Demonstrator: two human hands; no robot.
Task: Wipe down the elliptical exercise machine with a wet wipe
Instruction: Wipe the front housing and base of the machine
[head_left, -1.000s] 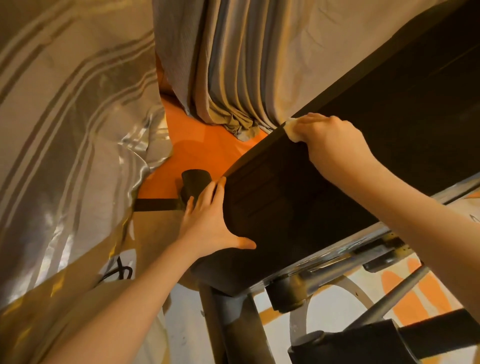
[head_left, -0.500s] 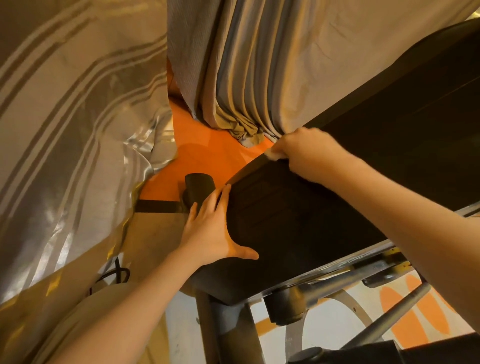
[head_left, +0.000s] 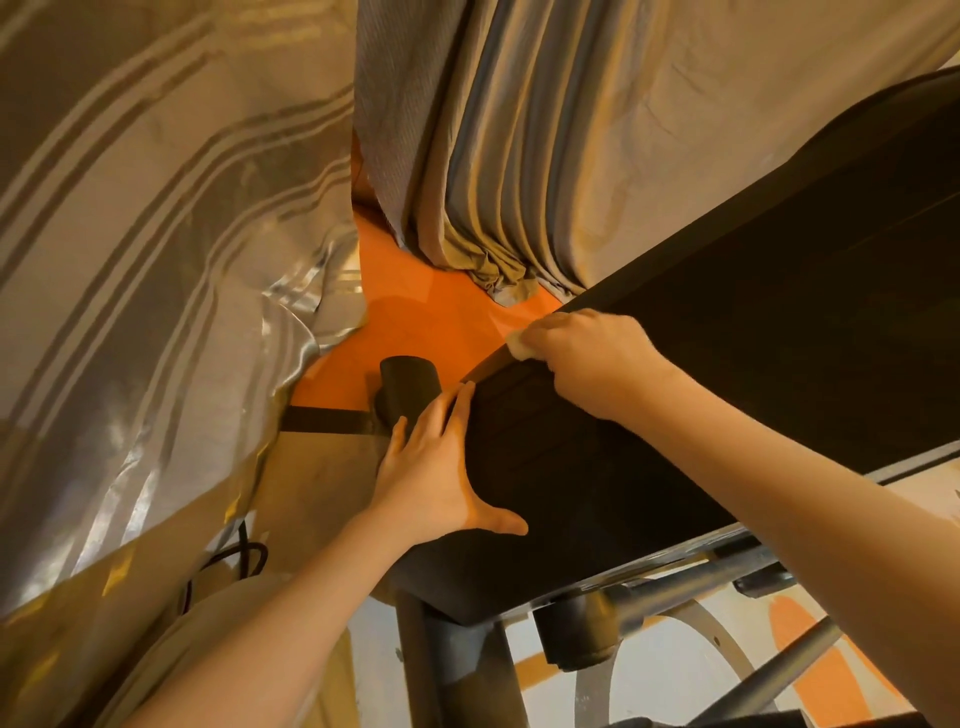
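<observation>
Right hand (head_left: 597, 358) pressing bunched wet wipe (head_left: 521, 349) on far edge of dark panel (head_left: 701, 415); edge running diagonally, unwiped stretch lying toward left hand (head_left: 436, 467), flat, fingers straight, bracing panel end.

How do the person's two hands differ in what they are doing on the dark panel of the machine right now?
The right hand is curled and grips a pale wipe; the left hand holds nothing and lies flat with straight fingers. The right hand works along the panel's upper edge, while the left hand rests lower, at its rounded end, thumb spread across the face. Both touch the same dark panel.
</observation>
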